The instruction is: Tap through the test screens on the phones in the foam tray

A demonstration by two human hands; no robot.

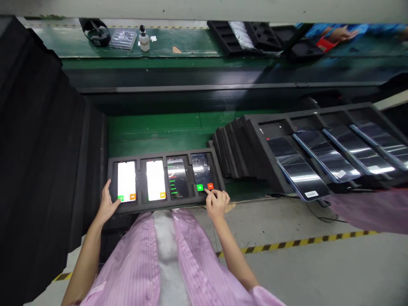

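Note:
A black foam tray (143, 206) in front of me holds several phones side by side, each in its own slot. The leftmost phone (126, 182) and the one beside it (155, 180) have bright white screens with coloured buttons at the bottom. On a third phone (177, 180), lines of green and red text show on a dark screen. The rightmost phone (201, 168) is dark with a green and a red button. My left hand (106, 204) is open at the tray's left edge, thumb at the leftmost phone's green button. My right hand (217, 204) holds nothing; its index finger points at the rightmost phone's lower edge, between the buttons.
Stacked black foam trays (41, 148) rise at my left. To the right, a tilted tray (274, 170) carries several dark phones (299, 170) on a stack. Beyond the gap, a green bench (188, 40) bears a small bottle (144, 40); a co-worker's hand (344, 34) is at far right.

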